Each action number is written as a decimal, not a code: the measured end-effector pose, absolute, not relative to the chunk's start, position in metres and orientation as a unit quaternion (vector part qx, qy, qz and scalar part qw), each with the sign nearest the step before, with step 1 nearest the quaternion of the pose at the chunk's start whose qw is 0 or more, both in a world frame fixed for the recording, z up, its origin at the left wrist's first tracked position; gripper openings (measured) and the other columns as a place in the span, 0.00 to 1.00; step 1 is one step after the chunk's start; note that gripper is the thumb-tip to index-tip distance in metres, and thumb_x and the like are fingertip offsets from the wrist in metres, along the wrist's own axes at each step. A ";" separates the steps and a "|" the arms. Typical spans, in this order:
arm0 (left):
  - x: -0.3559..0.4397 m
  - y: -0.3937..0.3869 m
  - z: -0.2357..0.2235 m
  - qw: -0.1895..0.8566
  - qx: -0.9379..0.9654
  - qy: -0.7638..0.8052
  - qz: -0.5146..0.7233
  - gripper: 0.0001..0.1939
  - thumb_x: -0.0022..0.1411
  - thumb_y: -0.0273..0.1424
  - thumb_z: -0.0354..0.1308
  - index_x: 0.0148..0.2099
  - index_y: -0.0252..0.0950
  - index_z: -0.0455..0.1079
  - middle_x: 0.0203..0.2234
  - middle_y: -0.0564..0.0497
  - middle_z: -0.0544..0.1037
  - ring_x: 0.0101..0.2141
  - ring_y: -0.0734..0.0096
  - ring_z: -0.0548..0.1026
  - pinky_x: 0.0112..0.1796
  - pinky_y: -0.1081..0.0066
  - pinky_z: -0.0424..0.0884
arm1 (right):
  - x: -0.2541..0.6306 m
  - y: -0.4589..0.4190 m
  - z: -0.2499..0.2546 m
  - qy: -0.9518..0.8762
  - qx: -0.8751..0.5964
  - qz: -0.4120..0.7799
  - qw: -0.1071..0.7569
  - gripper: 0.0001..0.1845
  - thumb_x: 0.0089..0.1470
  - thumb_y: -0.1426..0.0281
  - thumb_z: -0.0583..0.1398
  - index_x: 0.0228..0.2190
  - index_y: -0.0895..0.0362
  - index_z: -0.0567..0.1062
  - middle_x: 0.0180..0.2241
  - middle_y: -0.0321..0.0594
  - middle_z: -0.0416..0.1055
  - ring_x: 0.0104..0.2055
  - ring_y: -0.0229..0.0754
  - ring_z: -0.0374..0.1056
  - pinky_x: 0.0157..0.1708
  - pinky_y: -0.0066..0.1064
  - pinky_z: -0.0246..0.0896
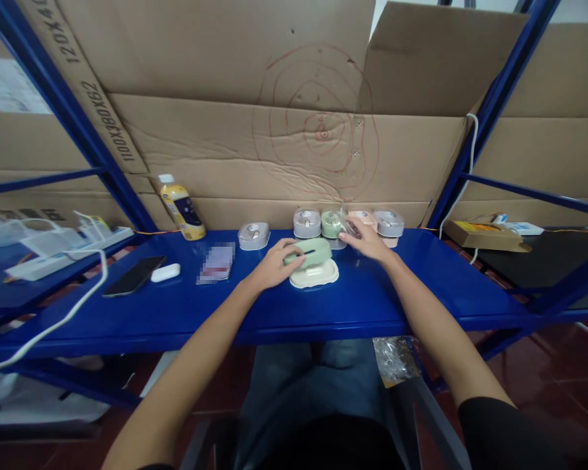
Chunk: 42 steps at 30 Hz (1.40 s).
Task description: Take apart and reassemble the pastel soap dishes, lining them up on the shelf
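Observation:
My left hand point(279, 262) grips the left end of a pale green oval box point(317, 250) that has a dark slot on its face. Under the green box, on the blue table, lies a cream scalloped tray-like piece point(314, 275). My right hand point(366, 241) is bent around a see-through plastic piece point(349, 224), blurred and partly hidden by the fingers. Just behind that hand stand small clear-lidded boxes: a green one point(330, 223), a grey one point(306, 223), a peach one point(362, 215) and another grey one point(390, 223).
A separate grey box point(253, 235) stands left of the row. Farther left are a yellow drink bottle point(182, 207), a blurred-out flat item point(216, 263), a white earbud case point(165, 272) and a black phone point(134, 276). Cardboard point(200, 150) walls the back; blue posts point(500, 98) flank the table.

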<state>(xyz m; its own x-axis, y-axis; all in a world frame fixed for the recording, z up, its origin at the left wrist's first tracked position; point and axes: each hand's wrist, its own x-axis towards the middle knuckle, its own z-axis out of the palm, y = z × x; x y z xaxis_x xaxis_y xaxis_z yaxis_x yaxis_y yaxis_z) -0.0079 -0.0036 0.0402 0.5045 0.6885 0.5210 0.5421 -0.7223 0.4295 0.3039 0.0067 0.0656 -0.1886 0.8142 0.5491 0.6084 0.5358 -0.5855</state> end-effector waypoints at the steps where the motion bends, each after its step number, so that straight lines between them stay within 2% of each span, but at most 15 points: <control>1: -0.006 -0.007 0.040 0.111 0.874 0.337 0.331 0.19 0.68 0.47 0.55 0.48 0.40 0.78 0.56 0.42 0.74 0.57 0.52 0.75 0.62 0.52 0.68 | 0.302 0.006 0.065 -0.769 -0.457 0.119 0.430 0.37 0.54 0.47 0.68 0.59 0.54 0.74 0.59 0.51 0.74 0.60 0.60 0.71 0.61 0.56 0.66; 4: -0.001 -0.014 0.038 0.123 0.893 0.306 0.306 0.24 0.60 0.48 0.66 0.54 0.41 0.76 0.56 0.43 0.73 0.57 0.50 0.75 0.62 0.51 0.69 | 0.294 0.002 0.063 -0.804 -0.420 0.139 0.398 0.41 0.48 0.50 0.72 0.59 0.53 0.75 0.59 0.50 0.75 0.59 0.58 0.72 0.60 0.54 0.68; 7: 0.001 -0.012 0.032 0.137 0.894 0.307 0.296 0.39 0.52 0.48 0.72 0.62 0.40 0.69 0.57 0.41 0.74 0.58 0.45 0.74 0.60 0.48 0.70 | 0.286 -0.004 0.063 -0.844 -0.390 0.146 0.338 0.44 0.43 0.51 0.75 0.60 0.53 0.75 0.58 0.49 0.76 0.58 0.59 0.73 0.59 0.54 0.68; 12: 0.006 -0.004 0.018 0.211 0.853 0.343 0.332 0.59 0.45 0.51 0.77 0.71 0.38 0.51 0.60 0.34 0.72 0.60 0.40 0.74 0.58 0.45 0.71 | 0.272 -0.013 0.061 -0.878 -0.357 0.117 0.297 0.50 0.42 0.49 0.75 0.64 0.51 0.72 0.59 0.49 0.74 0.59 0.60 0.71 0.61 0.55 0.65; 15: 0.011 -0.004 0.014 0.245 0.839 0.342 0.344 0.66 0.44 0.50 0.78 0.74 0.38 0.42 0.59 0.33 0.74 0.60 0.39 0.74 0.59 0.43 0.70 | 0.266 -0.013 0.056 -0.890 -0.347 0.104 0.278 0.53 0.40 0.47 0.75 0.64 0.49 0.71 0.56 0.48 0.75 0.58 0.61 0.71 0.59 0.56 0.65; 18: 0.015 -0.007 0.015 0.256 0.838 0.342 0.340 0.68 0.45 0.50 0.78 0.75 0.40 0.39 0.60 0.34 0.74 0.61 0.39 0.74 0.59 0.43 0.69 | 0.262 -0.011 0.051 -0.900 -0.332 0.104 0.264 0.54 0.40 0.46 0.75 0.65 0.48 0.70 0.54 0.47 0.75 0.55 0.60 0.72 0.57 0.55 0.67; 24: 0.018 -0.008 0.017 0.248 0.836 0.346 0.347 0.69 0.42 0.49 0.79 0.75 0.39 0.42 0.64 0.32 0.70 0.64 0.35 0.69 0.61 0.41 0.67 | 0.262 -0.010 0.051 -0.915 -0.305 0.089 0.248 0.53 0.44 0.45 0.74 0.67 0.44 0.67 0.51 0.45 0.75 0.52 0.56 0.72 0.55 0.51 0.68; 29: 0.017 -0.007 0.020 0.245 0.842 0.352 0.327 0.71 0.40 0.51 0.79 0.76 0.39 0.42 0.64 0.34 0.70 0.64 0.34 0.68 0.62 0.42 0.66 | 0.262 -0.015 0.055 -0.920 -0.304 0.059 0.242 0.52 0.44 0.44 0.74 0.66 0.47 0.69 0.54 0.47 0.73 0.54 0.57 0.72 0.57 0.52 0.67; 34: 0.017 -0.012 0.027 0.222 0.864 0.324 0.314 0.66 0.44 0.52 0.77 0.75 0.39 0.45 0.65 0.34 0.68 0.64 0.34 0.68 0.60 0.43 0.68 | 0.261 -0.020 0.058 -0.926 -0.299 0.046 0.227 0.54 0.44 0.43 0.73 0.66 0.49 0.68 0.56 0.49 0.72 0.55 0.58 0.72 0.57 0.50 0.69; 37: 0.017 -0.011 0.025 0.203 0.875 0.310 0.310 0.64 0.45 0.51 0.76 0.75 0.37 0.47 0.68 0.33 0.65 0.67 0.34 0.65 0.63 0.43 0.65 | 0.260 -0.019 0.057 -0.925 -0.308 0.041 0.221 0.54 0.44 0.42 0.73 0.66 0.48 0.68 0.56 0.49 0.71 0.54 0.58 0.72 0.56 0.51 0.69; 42: 0.016 -0.005 0.022 0.192 0.875 0.318 0.310 0.60 0.46 0.48 0.76 0.73 0.36 0.50 0.68 0.33 0.64 0.67 0.34 0.64 0.64 0.42 0.63 | 0.259 -0.014 0.052 -0.915 -0.341 0.047 0.209 0.57 0.41 0.42 0.74 0.67 0.50 0.67 0.49 0.47 0.72 0.49 0.57 0.73 0.52 0.52 0.71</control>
